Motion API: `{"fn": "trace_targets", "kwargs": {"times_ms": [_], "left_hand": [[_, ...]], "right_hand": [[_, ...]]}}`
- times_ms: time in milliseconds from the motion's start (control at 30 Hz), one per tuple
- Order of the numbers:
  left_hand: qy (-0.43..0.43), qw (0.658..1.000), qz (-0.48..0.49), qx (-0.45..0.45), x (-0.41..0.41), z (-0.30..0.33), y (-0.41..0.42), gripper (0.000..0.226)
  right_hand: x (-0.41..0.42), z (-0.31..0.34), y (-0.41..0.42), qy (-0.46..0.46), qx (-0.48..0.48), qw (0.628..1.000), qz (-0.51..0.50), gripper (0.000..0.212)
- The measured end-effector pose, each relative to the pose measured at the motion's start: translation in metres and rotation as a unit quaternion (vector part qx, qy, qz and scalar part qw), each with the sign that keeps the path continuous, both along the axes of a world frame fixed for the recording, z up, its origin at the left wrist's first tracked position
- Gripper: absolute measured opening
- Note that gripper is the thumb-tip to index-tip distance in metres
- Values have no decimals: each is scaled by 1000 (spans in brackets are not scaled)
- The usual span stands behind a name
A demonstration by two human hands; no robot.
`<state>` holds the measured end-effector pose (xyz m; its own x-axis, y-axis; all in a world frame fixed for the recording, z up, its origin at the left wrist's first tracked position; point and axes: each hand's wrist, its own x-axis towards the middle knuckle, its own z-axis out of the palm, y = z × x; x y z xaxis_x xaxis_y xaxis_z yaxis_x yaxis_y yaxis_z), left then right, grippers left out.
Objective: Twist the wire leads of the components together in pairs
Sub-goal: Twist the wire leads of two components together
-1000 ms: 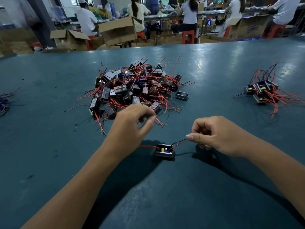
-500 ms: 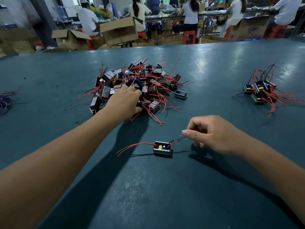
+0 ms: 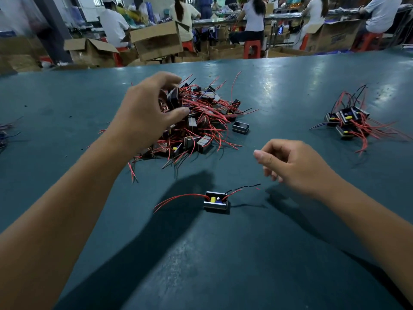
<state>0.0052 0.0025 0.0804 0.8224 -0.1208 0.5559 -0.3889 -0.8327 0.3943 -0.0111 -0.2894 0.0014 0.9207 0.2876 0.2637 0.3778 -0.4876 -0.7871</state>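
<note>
Presently, left hand [image 3: 145, 113]: fingers curled round one component [image 3: 173, 98] above the pile [image 3: 201, 121].
Right hand [image 3: 297, 166]: loosely curled, empty, just beside finished component [image 3: 215, 200].

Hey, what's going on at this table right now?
A person is working through small boxed components with red and black wire leads on a teal table. The left hand grips one component above the big pile. The right hand hovers, loosely curled, holding nothing. One component lies alone in front, its leads spread out. A smaller batch sits to the right.
</note>
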Motion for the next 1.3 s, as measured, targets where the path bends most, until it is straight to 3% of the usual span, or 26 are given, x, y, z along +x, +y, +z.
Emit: {"fn": "trace_targets", "kwargs": {"times_ms": [133, 400, 533, 633, 733, 833, 1100, 1200, 1300], "left_hand": [[21, 981, -70, -182, -22, -14, -15, 55], [205, 893, -210, -341, -31, -79, -51, 64], [194, 908, -238, -285, -32, -85, -55, 70], [154, 931, -218, -248, -34, -83, -53, 71], [107, 952, -180, -222, -41, -80, -55, 67], [55, 970, -149, -183, -46, -80, -63, 61], [15, 986, -123, -109, -54, -77, -86, 60], [17, 985, -150, -80, -55, -75, -96, 67], [74, 975, -195, -79, -56, -75, -95, 74]], "right_hand": [[1, 1, -2, -17, 19, 999, -22, 25], [-7, -1, 2, -43, -44, 998, -21, 17], [-13, 3, 5, -85, -46, 995, 12, 12], [-17, 6, 7, -129, -70, 988, 41, 5], [-22, 8, 11, -153, -105, 981, 63, 12], [-25, 8, 15, -135, -82, 985, 73, 21], [-25, 17, 15, 5, 28, 998, 56, 42], [-26, 18, 12, -51, -57, 997, 10, 44], [-25, 22, 9, -79, -106, 991, -14, 31]]}}
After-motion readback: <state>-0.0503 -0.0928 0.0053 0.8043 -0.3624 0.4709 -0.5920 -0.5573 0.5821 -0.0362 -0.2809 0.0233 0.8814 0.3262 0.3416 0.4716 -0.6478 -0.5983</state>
